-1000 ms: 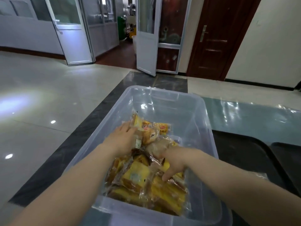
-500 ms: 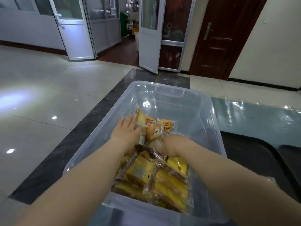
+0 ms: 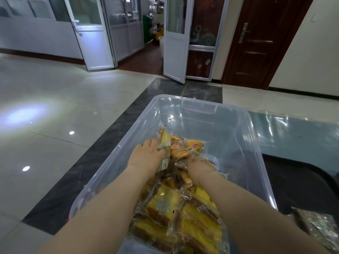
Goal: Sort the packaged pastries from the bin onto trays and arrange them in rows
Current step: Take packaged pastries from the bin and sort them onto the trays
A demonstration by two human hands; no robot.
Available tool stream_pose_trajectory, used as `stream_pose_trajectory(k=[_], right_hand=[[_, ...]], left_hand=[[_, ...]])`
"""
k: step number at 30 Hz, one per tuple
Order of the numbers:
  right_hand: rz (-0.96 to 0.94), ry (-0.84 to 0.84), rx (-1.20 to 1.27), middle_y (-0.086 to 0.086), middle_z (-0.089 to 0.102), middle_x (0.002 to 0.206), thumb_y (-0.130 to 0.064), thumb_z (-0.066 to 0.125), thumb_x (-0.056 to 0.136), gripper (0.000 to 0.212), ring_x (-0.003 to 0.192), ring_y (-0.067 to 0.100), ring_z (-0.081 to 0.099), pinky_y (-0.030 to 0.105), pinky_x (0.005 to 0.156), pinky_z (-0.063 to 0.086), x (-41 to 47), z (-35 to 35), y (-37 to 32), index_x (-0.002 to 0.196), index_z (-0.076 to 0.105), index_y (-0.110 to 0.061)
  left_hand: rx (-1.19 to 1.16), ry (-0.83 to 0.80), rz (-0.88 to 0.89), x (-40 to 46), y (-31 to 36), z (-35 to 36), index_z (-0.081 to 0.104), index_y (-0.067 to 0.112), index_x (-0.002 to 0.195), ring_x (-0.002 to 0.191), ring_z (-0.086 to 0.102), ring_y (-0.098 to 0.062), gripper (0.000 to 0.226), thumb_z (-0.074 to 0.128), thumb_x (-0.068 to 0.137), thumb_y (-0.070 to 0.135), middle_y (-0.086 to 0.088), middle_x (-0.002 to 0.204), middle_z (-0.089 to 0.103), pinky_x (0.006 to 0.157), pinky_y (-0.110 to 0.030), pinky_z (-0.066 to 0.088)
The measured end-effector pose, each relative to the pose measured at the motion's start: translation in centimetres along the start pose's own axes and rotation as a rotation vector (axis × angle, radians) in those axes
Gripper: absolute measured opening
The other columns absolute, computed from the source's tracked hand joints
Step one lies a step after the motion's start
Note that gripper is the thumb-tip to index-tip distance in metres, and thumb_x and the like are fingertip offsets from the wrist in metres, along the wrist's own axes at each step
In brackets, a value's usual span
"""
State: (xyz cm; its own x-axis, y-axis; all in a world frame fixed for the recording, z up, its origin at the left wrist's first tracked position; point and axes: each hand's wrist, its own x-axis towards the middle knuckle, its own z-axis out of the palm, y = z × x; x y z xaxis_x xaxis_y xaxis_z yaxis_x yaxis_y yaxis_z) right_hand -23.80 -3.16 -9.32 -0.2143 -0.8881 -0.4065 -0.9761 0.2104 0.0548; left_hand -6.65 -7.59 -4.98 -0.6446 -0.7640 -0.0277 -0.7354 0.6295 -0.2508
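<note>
Both hands have pushed deeper into the pile since the earlier frame. Left hand lies flat, fingers extended, pressing a packet at the heap's far edge. Right hand is buried knuckles-up among wrappers; its fingers are hidden, so grasp cannot be determined. Packaged pastries fill the near half of the clear bin. Dark trays to the right are nearly bare, with one wrapped item at the corner. Assessment: sorting barely begun. Red oval logos are visible; text illegible.
</note>
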Motion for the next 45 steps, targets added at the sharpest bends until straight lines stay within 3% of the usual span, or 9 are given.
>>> stream_pose_trajectory(k=[5, 15, 19, 22, 28, 33, 37, 41, 45], right_hand=[[-0.009, 0.047, -0.039, 0.011, 0.062, 0.12, 0.004, 0.053, 0.088, 0.038, 0.106, 0.029, 0.062, 0.034, 0.072, 0.046, -1.3, -2.2, 0.2, 0.124, 0.055, -0.006], [-0.115, 0.337, 0.402, 0.016, 0.06, 0.118, 0.0, 0.044, 0.091, 0.046, 0.103, 0.032, 0.059, 0.031, 0.078, 0.048, -9.7, -7.5, 2.3, 0.134, 0.041, -0.015], [-0.145, 0.556, 0.792, -0.005, 0.06, 0.104, -0.004, 0.043, 0.096, 0.054, 0.081, 0.004, 0.059, 0.015, 0.059, 0.047, -14.2, -7.5, 4.9, 0.135, 0.036, -0.041], [-0.154, 0.699, 0.998, -0.026, 0.054, 0.095, -0.009, 0.048, 0.097, 0.05, 0.082, -0.013, 0.053, 0.005, 0.06, 0.04, -17.2, -7.1, 7.0, 0.114, 0.037, -0.055], [-0.082, 0.871, 1.07, -0.017, 0.05, 0.119, -0.01, 0.049, 0.098, 0.049, 0.097, -0.005, 0.051, 0.006, 0.072, 0.038, -22.3, -5.6, 12.0, 0.14, 0.039, -0.032], [-0.029, 1.019, 0.949, -0.025, 0.05, 0.108, -0.005, 0.047, 0.097, 0.043, 0.09, -0.015, 0.049, -0.004, 0.073, 0.035, -26.4, -2.8, 18.0, 0.13, 0.05, -0.033], [0.074, 0.972, 0.965, -0.017, 0.053, 0.115, -0.005, 0.047, 0.097, 0.044, 0.103, 0.0, 0.048, 0.009, 0.083, 0.036, -27.8, 0.9, 24.4, 0.134, 0.053, -0.029], [0.11, 0.875, 0.949, -0.023, 0.056, 0.102, -0.004, 0.047, 0.097, 0.044, 0.089, -0.009, 0.052, 0.002, 0.063, 0.038, -28.2, 4.7, 31.0, 0.124, 0.055, -0.038], [0.176, 0.701, 0.945, -0.017, 0.058, 0.102, -0.006, 0.047, 0.096, 0.043, 0.083, -0.009, 0.05, 0.007, 0.062, 0.036, -27.5, 9.5, 36.1, 0.125, 0.057, -0.036]], left_hand=[[-0.134, 0.013, 0.005, -0.1, 0.3, -1.0, 0.034, 0.02, 0.132, 0.11, 0.039, -0.026, 0.069, 0.069, 0.074, 0.005, -0.009, 0.12, 0.034, 0.071, -0.029, 0.04], [-0.549, 0.27, -0.066, -3.2, -2.1, -6.0, 0.045, 0.028, 0.132, 0.092, 0.04, -0.009, 0.065, 0.073, 0.074, 0.014, 0.01, 0.106, 0.028, 0.073, -0.015, 0.035], [-0.705, 0.395, -0.054, -5.1, -0.8, -8.2, 0.05, 0.033, 0.126, 0.087, 0.043, -0.004, 0.065, 0.08, 0.069, 0.022, 0.016, 0.103, 0.03, 0.064, -0.006, 0.032], [-0.804, 0.448, -0.007, -6.5, 1.2, -9.7, 0.051, 0.036, 0.124, 0.092, 0.042, -0.002, 0.066, 0.082, 0.067, 0.023, 0.021, 0.1, 0.03, 0.079, -0.011, 0.033], [-0.863, 0.472, 0.113, -8.0, 7.0, -13.4, 0.046, 0.05, 0.113, 0.09, 0.04, 0.004, 0.062, 0.082, 0.067, 0.029, 0.029, 0.101, 0.031, 0.073, -0.007, 0.032], [-0.91, 0.422, 0.155, -7.2, 14.0, -16.0, 0.052, 0.043, 0.117, 0.086, 0.043, 0.007, 0.061, 0.083, 0.064, 0.033, 0.018, 0.104, 0.041, 0.067, -0.007, 0.03], [-0.912, 0.332, 0.157, -5.9, 21.2, -16.5, 0.057, 0.033, 0.118, 0.092, 0.048, -0.005, 0.061, 0.084, 0.064, 0.032, 0.005, 0.111, 0.047, 0.08, -0.016, 0.034], [-0.911, 0.209, 0.13, -4.6, 28.2, -14.8, 0.057, 0.033, 0.119, 0.089, 0.047, -0.003, 0.059, 0.083, 0.066, 0.036, 0.008, 0.111, 0.045, 0.069, -0.007, 0.031], [-0.922, 0.115, 0.036, -3.8, 33.7, -11.3, 0.061, 0.033, 0.112, 0.09, 0.054, -0.009, 0.051, 0.082, 0.066, 0.036, 0.004, 0.108, 0.05, 0.081, -0.023, 0.042]])
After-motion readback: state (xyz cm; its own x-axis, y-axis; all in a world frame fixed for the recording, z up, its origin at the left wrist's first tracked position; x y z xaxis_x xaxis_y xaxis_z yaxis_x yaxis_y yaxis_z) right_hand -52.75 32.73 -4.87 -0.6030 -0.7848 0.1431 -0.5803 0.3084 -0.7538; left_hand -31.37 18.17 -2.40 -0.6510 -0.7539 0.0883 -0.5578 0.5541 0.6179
